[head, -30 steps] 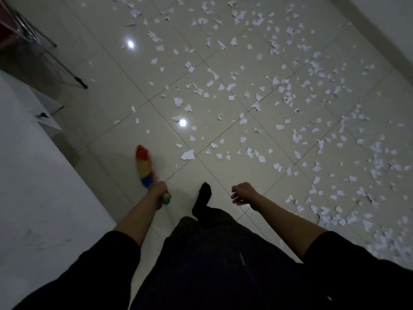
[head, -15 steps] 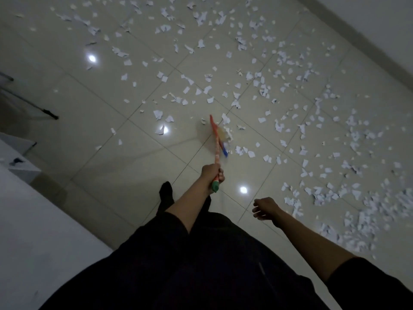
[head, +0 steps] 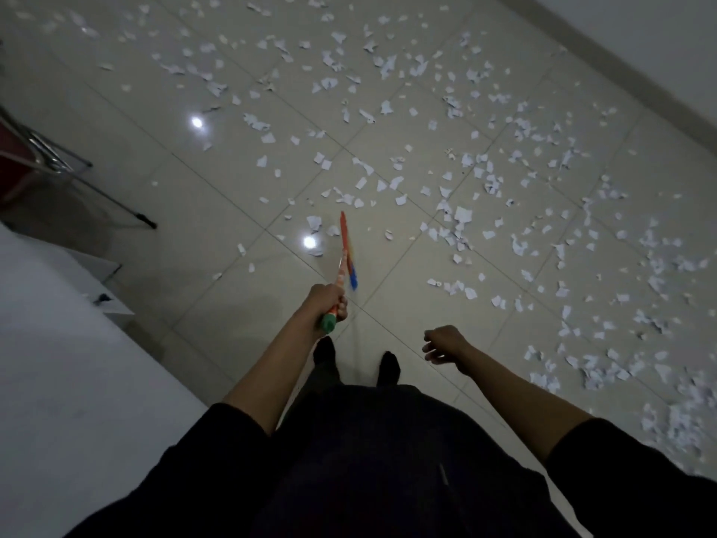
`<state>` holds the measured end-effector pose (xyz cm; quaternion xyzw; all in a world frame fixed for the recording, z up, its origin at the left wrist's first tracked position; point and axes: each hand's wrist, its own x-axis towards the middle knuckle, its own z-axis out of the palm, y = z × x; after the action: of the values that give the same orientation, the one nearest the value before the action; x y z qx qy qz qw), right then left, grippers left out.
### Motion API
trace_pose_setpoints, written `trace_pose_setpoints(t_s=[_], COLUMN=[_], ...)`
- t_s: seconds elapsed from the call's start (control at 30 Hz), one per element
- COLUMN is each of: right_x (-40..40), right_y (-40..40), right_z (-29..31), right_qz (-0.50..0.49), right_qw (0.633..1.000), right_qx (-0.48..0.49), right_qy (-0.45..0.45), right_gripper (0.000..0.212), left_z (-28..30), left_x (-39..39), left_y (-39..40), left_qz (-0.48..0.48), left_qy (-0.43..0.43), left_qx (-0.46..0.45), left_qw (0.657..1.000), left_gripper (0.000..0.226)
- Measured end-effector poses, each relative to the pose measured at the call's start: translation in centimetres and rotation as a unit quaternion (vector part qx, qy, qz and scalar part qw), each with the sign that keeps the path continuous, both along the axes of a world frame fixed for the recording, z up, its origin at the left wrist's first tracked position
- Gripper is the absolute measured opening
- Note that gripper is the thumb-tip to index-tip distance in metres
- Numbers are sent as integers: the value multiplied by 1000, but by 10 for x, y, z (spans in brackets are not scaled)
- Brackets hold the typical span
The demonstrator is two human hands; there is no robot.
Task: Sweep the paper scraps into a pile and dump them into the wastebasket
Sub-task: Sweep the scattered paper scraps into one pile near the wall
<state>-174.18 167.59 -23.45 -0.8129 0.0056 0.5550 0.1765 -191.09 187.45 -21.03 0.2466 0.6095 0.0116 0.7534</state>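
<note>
Left hand (head: 328, 300) fists a thin multicoloured broom (head: 346, 252) handle (green end cap) – bristles over glossy tile floor (head: 232, 188). Right hand (head: 446, 343) loosely curled, holding nothing. Torn white paper scraps (head: 458, 223) scattered flat, mostly right – unpiled.

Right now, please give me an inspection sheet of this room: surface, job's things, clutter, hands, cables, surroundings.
Surface: glossy beige tiled floor, lamp glare spots.
Job's things: torn white paper scraps scattered widely, thickest at right; multicoloured hand broom pointing away; wastebasket not seen.
Clutter: nothing seen besides scraps.
Hands: left hand grips the broom's handle; right hand empty, loosely curled.
Cables: nothing seen.
Surroundings: white table at left, metal chair legs, white wall.
</note>
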Motion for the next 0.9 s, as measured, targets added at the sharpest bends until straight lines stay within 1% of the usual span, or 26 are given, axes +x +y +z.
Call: trace_pose_setpoints(t_s=[0.2,0.37,0.47,0.57,0.6,0.67,0.7,0.77,0.8,0.83,0.9], right_x=[-25,-36,-37,-33,-31,-26,-21,-11,-5,2,16], right_y=[72,95,101,106,107,110,113,119,123,128,141], right_z=[3,-5,-8,-10,-10,-11,-11,-12,-13,-14,-18], right_qz=[62,97,97,91,90,88,86,81,78,74,66], right_qw=[998,995,995,996,996,996,996,996,997,997,997], right_qx=[28,20,9,-2,-5,-9,-14,-22,-25,-27,-29], right_qy=[1,4,7,5,5,5,6,7,8,9,11], right_gripper=[23,28,28,29,29,29,29,29,29,29,28], left_z=[-13,-25,-33,-39,-40,-41,-42,-53,-60,-67,-81], left_x=[-64,-109,-130,-145,-148,-153,-154,-157,-157,-155,-144], left_y=[41,70,85,100,103,111,116,128,135,141,155], left_qz=[75,92,108,108,101,79,65,58,61,60,43], left_qy=[67,137,178,216,227,244,250,254,252,249,239], left_qx=[49,99,123,132,143,171,175,154,135,116,75], left_qw=[994,981,970,961,958,951,950,953,956,960,967], left_gripper=[20,15,17,12,19,46,52,58,57,49,17])
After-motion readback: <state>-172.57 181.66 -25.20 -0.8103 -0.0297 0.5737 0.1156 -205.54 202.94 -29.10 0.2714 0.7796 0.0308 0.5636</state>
